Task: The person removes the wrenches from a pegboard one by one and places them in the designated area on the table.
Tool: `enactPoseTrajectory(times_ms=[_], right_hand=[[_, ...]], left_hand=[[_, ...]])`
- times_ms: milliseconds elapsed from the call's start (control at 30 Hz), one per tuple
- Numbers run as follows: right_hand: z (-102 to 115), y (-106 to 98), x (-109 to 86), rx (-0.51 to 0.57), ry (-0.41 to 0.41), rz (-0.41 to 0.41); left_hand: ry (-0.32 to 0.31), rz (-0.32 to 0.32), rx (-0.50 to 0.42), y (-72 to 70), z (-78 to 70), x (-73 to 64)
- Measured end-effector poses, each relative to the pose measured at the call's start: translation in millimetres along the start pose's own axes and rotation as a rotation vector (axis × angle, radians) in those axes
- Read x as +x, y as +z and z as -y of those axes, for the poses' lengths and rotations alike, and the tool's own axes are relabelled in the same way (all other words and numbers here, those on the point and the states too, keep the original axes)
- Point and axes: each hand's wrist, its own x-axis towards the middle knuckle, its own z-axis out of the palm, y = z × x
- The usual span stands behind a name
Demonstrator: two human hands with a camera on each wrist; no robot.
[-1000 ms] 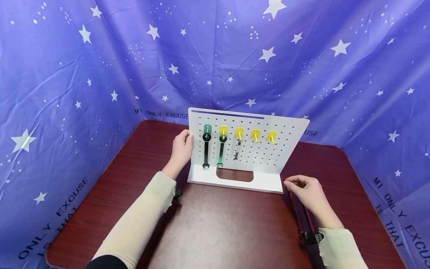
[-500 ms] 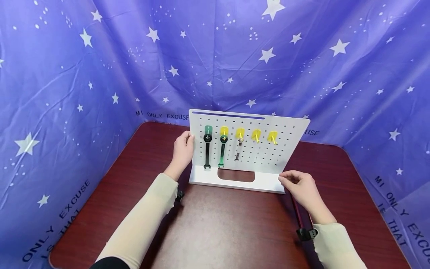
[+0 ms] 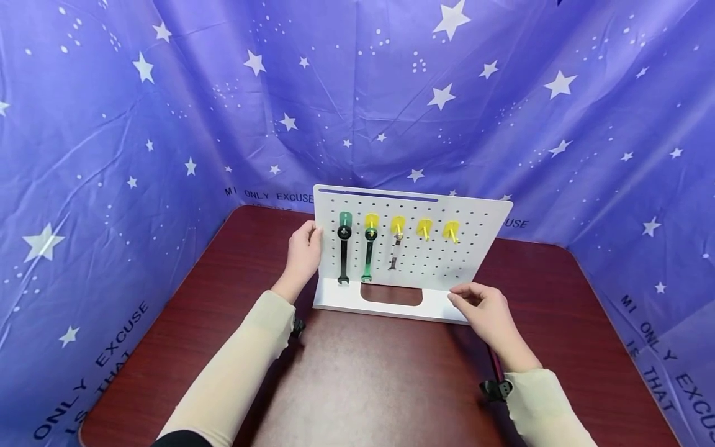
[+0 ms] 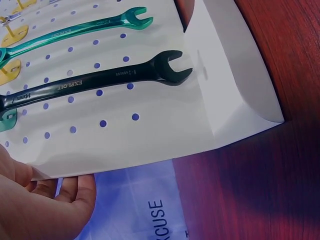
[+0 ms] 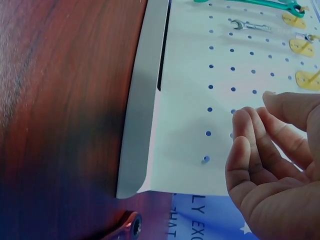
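My left hand (image 3: 304, 251) pinches the left edge of a white pegboard (image 3: 413, 254), thumb in front and fingers behind in the left wrist view. From the board's hooks hang a black combination wrench (image 3: 343, 261), a green combination wrench (image 3: 368, 259) and a small silver wrench (image 3: 394, 253). In front of the board's lower right corner hovers my right hand (image 3: 488, 313), fingers loosely bent, nothing between thumb and fingertips in the right wrist view. A red wrench (image 5: 131, 227) lies on the table near the board's right end, partly out of frame.
Two yellow hooks (image 3: 451, 231) on the right of the board carry nothing. The board's base (image 3: 346, 299) has a cut-out in its middle. Dark red wood table (image 3: 357, 372) surrounds it, and a purple star-patterned curtain (image 3: 357, 93) encloses the back and sides.
My right hand has moved left, from beside the board's right end to in front of its lower right corner. My left hand keeps its hold on the board's edge.
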Motion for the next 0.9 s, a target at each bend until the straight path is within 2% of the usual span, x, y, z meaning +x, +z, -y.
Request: enactPoseTrajectory(times_ms=[233,500,900], right_hand=[[3,6,-0.8,0.023,-0.011,0.002],[3,13,-0.8,0.041,-0.007,0.013],[12,23,7.4,0.077,0.018,0.023]], left_hand=[[0.017,-0.013,0.010,-0.1,-0.1,-0.7],[0.000,-0.004,0.000,0.6,0.5,-0.4],[0.009,-0.003,-0.001,0.1,-0.5,-0.6]])
